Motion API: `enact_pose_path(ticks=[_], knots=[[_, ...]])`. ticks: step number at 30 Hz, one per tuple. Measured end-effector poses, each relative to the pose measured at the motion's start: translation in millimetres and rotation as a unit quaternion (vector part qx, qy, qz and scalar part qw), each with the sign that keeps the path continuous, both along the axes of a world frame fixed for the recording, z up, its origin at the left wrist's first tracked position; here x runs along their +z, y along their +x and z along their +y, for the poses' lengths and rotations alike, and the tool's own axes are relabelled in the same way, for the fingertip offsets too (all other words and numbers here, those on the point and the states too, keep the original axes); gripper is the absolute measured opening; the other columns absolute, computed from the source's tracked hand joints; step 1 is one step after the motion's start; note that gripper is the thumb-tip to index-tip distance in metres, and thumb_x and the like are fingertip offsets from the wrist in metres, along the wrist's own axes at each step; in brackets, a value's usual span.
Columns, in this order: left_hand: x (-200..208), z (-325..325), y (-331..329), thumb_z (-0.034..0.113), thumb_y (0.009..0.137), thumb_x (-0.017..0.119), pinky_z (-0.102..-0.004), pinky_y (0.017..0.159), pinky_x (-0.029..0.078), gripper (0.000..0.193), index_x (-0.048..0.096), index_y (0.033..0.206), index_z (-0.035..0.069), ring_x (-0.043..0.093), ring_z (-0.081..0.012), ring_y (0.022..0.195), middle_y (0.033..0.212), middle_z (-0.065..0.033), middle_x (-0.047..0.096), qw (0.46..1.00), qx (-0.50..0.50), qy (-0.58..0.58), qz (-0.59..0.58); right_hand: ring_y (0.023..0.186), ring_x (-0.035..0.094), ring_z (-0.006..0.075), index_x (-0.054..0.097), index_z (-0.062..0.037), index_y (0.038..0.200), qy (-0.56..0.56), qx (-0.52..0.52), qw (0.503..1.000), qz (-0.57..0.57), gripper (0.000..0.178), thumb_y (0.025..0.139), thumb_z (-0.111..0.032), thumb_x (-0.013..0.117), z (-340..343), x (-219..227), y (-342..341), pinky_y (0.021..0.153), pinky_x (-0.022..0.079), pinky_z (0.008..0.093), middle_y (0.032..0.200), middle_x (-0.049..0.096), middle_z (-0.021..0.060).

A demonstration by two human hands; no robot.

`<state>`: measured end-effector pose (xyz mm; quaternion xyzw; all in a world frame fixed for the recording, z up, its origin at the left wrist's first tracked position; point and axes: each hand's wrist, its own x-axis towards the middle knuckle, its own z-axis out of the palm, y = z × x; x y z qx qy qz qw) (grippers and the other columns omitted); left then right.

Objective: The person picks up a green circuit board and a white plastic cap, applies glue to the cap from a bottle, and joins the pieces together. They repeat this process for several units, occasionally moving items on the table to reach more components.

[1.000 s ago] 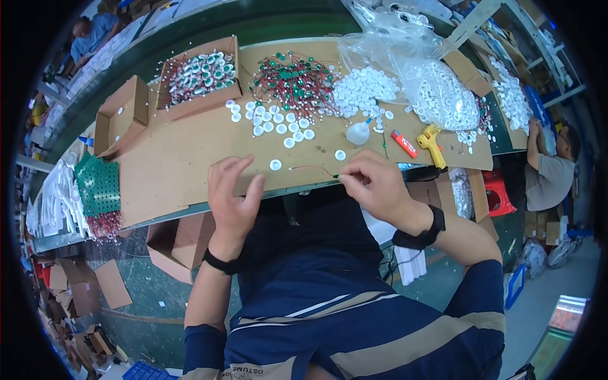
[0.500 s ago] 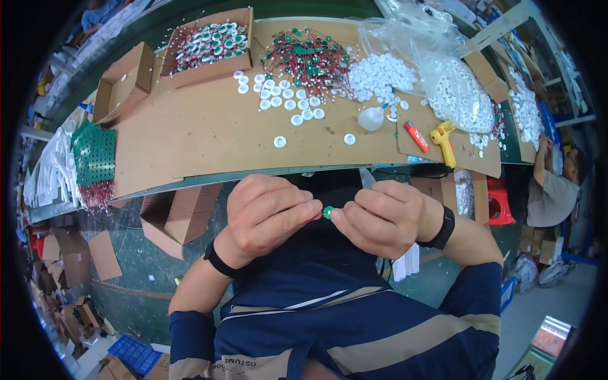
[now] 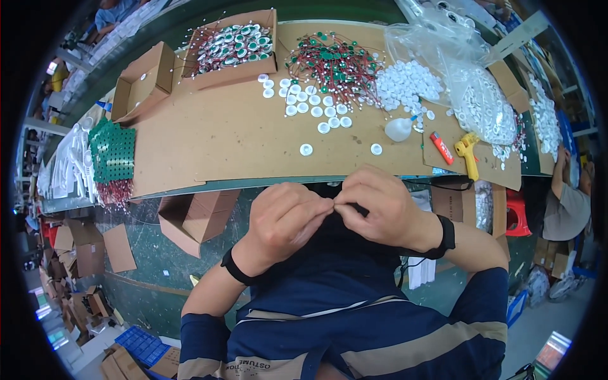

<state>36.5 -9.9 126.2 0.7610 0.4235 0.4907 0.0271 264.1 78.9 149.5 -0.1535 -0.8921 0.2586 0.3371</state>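
Just beyond the table's near edge, my left hand [image 3: 285, 215] and my right hand [image 3: 379, 206] meet with their fingertips pinched together. Whatever is between the fingers is hidden. On the cardboard-covered table ahead, two white round caps [image 3: 306, 149] lie apart from a larger group of white caps [image 3: 315, 101]. Behind that group is a tangled heap of small green round circuit boards [image 3: 332, 66] with red wires.
An open box [image 3: 234, 76] holds wired discs; another box [image 3: 147, 88] stands left of it. Green perforated sheets [image 3: 113, 151] hang at the table's left end. Rightward are small white parts [image 3: 408, 82], a squeeze bottle [image 3: 399, 130], a yellow glue gun [image 3: 467, 152] and a person [image 3: 567, 209].
A small green round piece that showed between my fingertips is now covered by them. My right hand has turned and risen, and the fingertips have closed together. The view has shifted slightly.
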Motion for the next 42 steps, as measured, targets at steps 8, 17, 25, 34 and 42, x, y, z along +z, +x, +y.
enact_pose_path(ticks=[8,17,25,34,42], knots=[[-13,0,-11,0.003,0.091,0.089,-0.0325,0.074,0.058,0.013,0.082,0.102,0.001,0.074,-0.0187,0.080,0.088,-0.0068,0.078,0.956,0.047,-0.265,-0.113,0.088,0.075,0.0285,0.080,-0.0036,0.107,-0.097,-0.040,0.994,-0.005,0.024,0.085,0.001,0.089,8,-20,-28,0.075,0.062,0.0388,0.099,0.074,0.0101],[-28,6,-29,0.014,0.108,0.081,-0.0243,0.079,0.056,0.016,0.082,0.112,-0.001,0.068,-0.0038,0.087,0.095,0.0000,0.081,0.812,0.030,-0.464,-0.353,0.090,0.077,0.0304,0.082,-0.0030,0.111,-0.034,-0.036,0.999,0.012,0.028,0.086,-0.004,0.092,17,-33,-47,0.076,0.063,0.0413,0.102,0.077,0.0099],[-21,34,-45,0.011,0.094,0.088,-0.0364,0.090,0.060,0.024,0.084,0.117,0.004,0.074,-0.0226,0.098,0.104,-0.0069,0.080,0.936,0.101,-0.314,-0.123,0.092,0.076,0.0315,0.083,-0.0036,0.111,-0.076,-0.090,0.993,0.018,0.023,0.089,-0.005,0.089,31,-51,-58,0.080,0.062,0.0421,0.102,0.077,0.0115],[-41,63,-52,0.008,0.084,0.090,-0.0472,0.105,0.055,0.033,0.085,0.117,0.006,0.066,-0.0351,0.119,0.118,-0.0106,0.074,0.972,0.102,-0.201,0.060,0.095,0.072,0.0350,0.084,-0.0032,0.111,-0.067,-0.161,0.984,-0.041,0.019,0.094,-0.012,0.087,40,-68,-67,0.086,0.058,0.0462,0.101,0.076,0.0127],[-44,64,-51,0.007,0.083,0.090,-0.0469,0.104,0.055,0.028,0.086,0.111,0.006,0.066,-0.0344,0.118,0.116,-0.0094,0.074,0.972,0.104,-0.203,0.045,0.096,0.073,0.0355,0.085,-0.0032,0.109,-0.057,-0.176,0.981,-0.057,0.018,0.094,-0.012,0.087,39,-70,-69,0.086,0.059,0.0467,0.099,0.077,0.0129]])
